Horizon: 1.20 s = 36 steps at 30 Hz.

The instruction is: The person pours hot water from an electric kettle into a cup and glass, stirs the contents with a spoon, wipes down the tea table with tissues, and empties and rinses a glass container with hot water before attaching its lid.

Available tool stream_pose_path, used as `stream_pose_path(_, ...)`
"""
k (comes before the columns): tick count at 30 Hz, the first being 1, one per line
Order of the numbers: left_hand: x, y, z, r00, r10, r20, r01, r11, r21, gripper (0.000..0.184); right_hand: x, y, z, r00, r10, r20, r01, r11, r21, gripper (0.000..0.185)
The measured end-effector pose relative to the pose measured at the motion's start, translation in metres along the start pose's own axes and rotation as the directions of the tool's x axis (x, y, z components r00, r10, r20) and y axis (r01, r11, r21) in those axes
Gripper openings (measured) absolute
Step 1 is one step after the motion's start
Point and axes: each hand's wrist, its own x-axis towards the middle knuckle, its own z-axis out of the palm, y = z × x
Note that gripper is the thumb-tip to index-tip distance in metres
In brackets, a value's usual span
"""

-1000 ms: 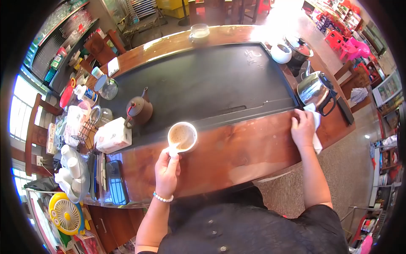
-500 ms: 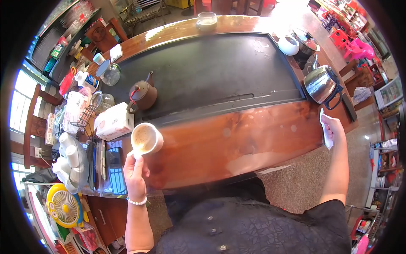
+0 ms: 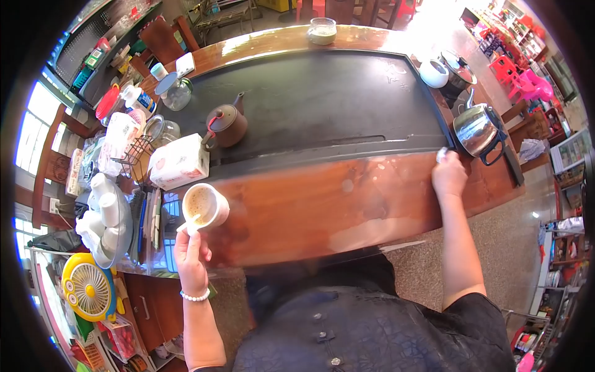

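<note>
My left hand [image 3: 191, 255], a beaded bracelet at its wrist, pinches the handle of a white cup [image 3: 205, 205] of light brown drink above the table's front left part. At the right, my right hand [image 3: 449, 175] is closed on a crumpled white tissue [image 3: 442, 154], of which only a small bit shows, by the corner of the black tray [image 3: 310, 105]. Just right of that hand stands a shiny metal kettle [image 3: 476, 130]. A brown clay teapot [image 3: 227, 124] rests on the tray's left part, behind a white tissue pack [image 3: 180, 162].
Glass jars [image 3: 174, 93], a wire basket [image 3: 132, 155] and a bowl of white cups [image 3: 108, 217] crowd the left side. A glass cup [image 3: 322, 31] stands at the far edge. A white pot [image 3: 433, 73] sits at the back right. A yellow fan [image 3: 90, 287] is at lower left.
My left hand has carried the cup leftward. My right hand first moved right with the tissue off the tray's corner, then came back left over the wooden edge, the tissue now bunched.
</note>
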Motion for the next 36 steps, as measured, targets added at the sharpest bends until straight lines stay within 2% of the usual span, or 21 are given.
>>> stream_pose_path(4,-0.005,0.010,-0.011,1.000,0.007,0.001,-0.007,1.000,0.009,0.009,-0.043,-0.102,0.026,0.938,-0.346,-0.012,0.346,0.938,0.024,0.016)
stream_pose_path(7,-0.009,0.017,-0.022,1.000,0.007,-0.020,-0.007,1.000,0.009,0.008,-0.099,-0.191,0.004,0.810,-0.586,0.015,0.583,0.808,0.085,0.012)
stream_pose_path(9,-0.013,0.023,-0.025,0.999,0.018,-0.040,-0.018,1.000,0.021,0.009,-0.127,-0.236,0.017,0.762,-0.646,-0.052,0.626,0.712,0.318,0.011)
stream_pose_path(11,-0.015,0.028,-0.030,0.999,0.025,-0.022,-0.024,0.999,0.034,0.009,-0.154,-0.283,0.024,0.651,-0.744,-0.150,0.730,0.561,0.391,0.009)
stream_pose_path(13,-0.016,0.032,-0.029,0.998,0.035,-0.047,-0.033,0.999,0.042,0.009,-0.180,-0.325,0.020,0.600,-0.792,-0.114,0.717,0.470,0.515,0.011)
stream_pose_path(15,-0.017,0.033,-0.029,0.998,0.037,-0.054,-0.034,0.998,0.051,0.009,-0.202,-0.337,0.005,0.436,-0.887,-0.153,0.751,0.264,0.605,0.014)
stream_pose_path(17,-0.016,0.030,-0.028,0.998,0.032,-0.044,-0.031,0.999,0.041,0.008,-0.213,-0.323,0.000,0.235,-0.957,-0.172,0.807,0.093,0.583,0.020)
stream_pose_path(18,-0.015,0.028,-0.027,0.999,0.030,-0.041,-0.028,0.999,0.033,0.008,-0.217,-0.311,0.003,0.209,-0.953,-0.219,0.784,0.029,0.621,0.019)
stream_pose_path(21,-0.010,0.013,-0.031,1.000,0.000,0.031,0.000,1.000,-0.005,0.010,-0.197,-0.261,-0.012,0.062,-0.991,-0.119,0.740,-0.034,0.672,0.014)
stream_pose_path(25,-0.004,-0.001,-0.020,0.998,-0.009,0.058,0.011,1.000,-0.027,0.010,-0.151,-0.193,-0.011,0.133,-0.980,-0.145,0.741,0.001,0.672,0.009)
stream_pose_path(27,-0.001,-0.008,-0.016,0.997,-0.020,0.071,0.023,0.999,-0.033,0.010,-0.116,-0.161,-0.002,0.239,-0.944,-0.226,0.729,0.021,0.684,0.007)
stream_pose_path(29,0.003,-0.014,-0.015,0.996,-0.022,0.090,0.025,0.999,-0.038,0.010,-0.082,-0.121,-0.005,0.350,-0.917,-0.190,0.720,0.134,0.681,0.007)
stream_pose_path(31,0.006,-0.014,-0.013,0.995,-0.020,0.094,0.023,0.999,-0.028,0.010,-0.051,-0.072,-0.002,0.420,-0.903,-0.089,0.704,0.263,0.660,0.005)
stream_pose_path(33,0.010,-0.015,-0.009,0.997,-0.002,0.081,0.003,1.000,-0.017,0.010,-0.027,-0.031,-0.012,0.569,-0.802,0.180,0.536,0.529,0.658,0.008)
stream_pose_path(34,0.010,-0.015,-0.007,0.997,0.004,0.072,-0.003,1.000,-0.019,0.010,-0.009,-0.011,-0.018,0.630,-0.690,0.355,0.205,0.589,0.781,0.008)
stream_pose_path(35,0.012,-0.014,-0.005,0.998,0.010,0.064,-0.009,1.000,-0.022,0.010,0.006,0.005,-0.024,0.618,-0.576,0.535,-0.152,0.580,0.800,0.009)
stream_pose_path(36,0.013,-0.015,-0.006,0.998,0.017,0.061,-0.017,1.000,-0.011,0.010,0.012,0.015,-0.031,0.730,-0.460,0.506,-0.251,0.508,0.824,0.006)
